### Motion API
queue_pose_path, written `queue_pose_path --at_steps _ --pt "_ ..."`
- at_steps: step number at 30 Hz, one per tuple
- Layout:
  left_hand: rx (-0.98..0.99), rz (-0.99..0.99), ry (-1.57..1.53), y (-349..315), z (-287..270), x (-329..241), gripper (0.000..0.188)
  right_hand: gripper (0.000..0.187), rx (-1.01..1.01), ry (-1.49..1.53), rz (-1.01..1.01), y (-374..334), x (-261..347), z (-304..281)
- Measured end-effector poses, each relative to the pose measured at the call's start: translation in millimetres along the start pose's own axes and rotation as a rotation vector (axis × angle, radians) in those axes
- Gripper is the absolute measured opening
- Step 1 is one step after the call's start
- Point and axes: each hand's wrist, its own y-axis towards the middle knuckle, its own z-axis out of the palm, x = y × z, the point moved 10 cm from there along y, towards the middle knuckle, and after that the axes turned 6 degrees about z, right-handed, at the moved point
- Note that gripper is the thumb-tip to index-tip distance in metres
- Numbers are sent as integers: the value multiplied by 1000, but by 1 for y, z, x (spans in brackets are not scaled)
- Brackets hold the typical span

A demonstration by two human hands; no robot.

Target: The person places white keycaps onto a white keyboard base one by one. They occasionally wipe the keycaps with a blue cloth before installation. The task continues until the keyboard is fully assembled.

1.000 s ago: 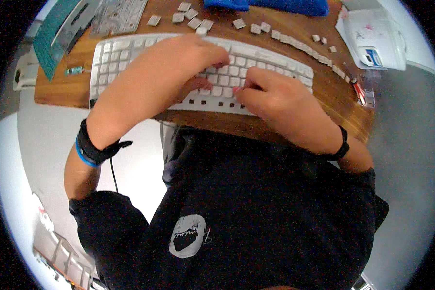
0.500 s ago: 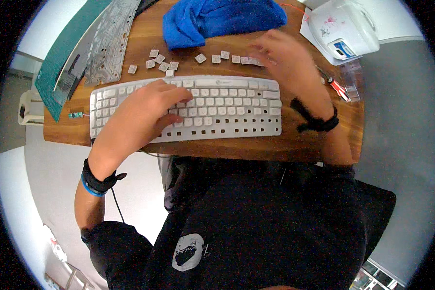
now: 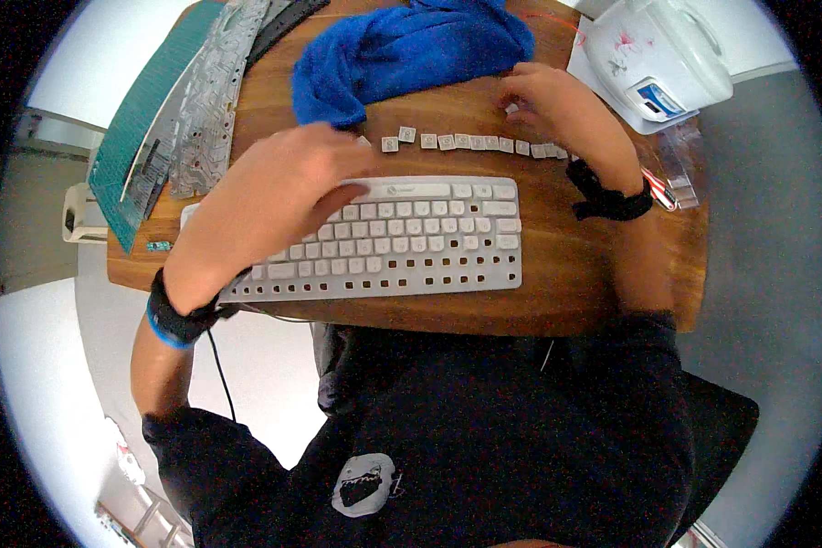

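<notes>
A white keyboard [image 3: 402, 245] lies in front of me; its lower rows and a few other spots show dark sockets without keycaps. My left hand [image 3: 292, 178] is over the keyboard's upper left part, somewhat blurred, thumb apart from the stretched fingers. Those fingertips are near loose white keycaps, partly covered by the hand. Beyond the keyboard runs a row of loose keycaps [image 3: 478, 143]. My right hand [image 3: 562, 105] hovers above the row's right end with curled fingers. A small whitish piece, seemingly a keycap [image 3: 512, 108], shows at its fingertips.
A crumpled blue cloth [image 3: 411, 55] lies at the back. A white appliance [image 3: 658, 59] stands at back right, near a red-handled tool [image 3: 659, 189] and clear plastic. At left are a green mat [image 3: 142, 137], printed circuit sheets [image 3: 208, 119] and a small green board [image 3: 159, 246].
My left hand has lifted off the keys toward the keyboard's far edge and the loose keycaps. My right hand has moved slightly right, its fingers curled. The whole view has shifted.
</notes>
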Motion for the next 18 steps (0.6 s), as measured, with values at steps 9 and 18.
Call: queue_pose_path --at_steps 9,18 --pt "-224 149 -104 115 7 57 29 24 -65 72 -99 18 -12 -16" --pt "-315 -17 -679 172 38 68 30 37 -267 375 -120 19 -1 -62"
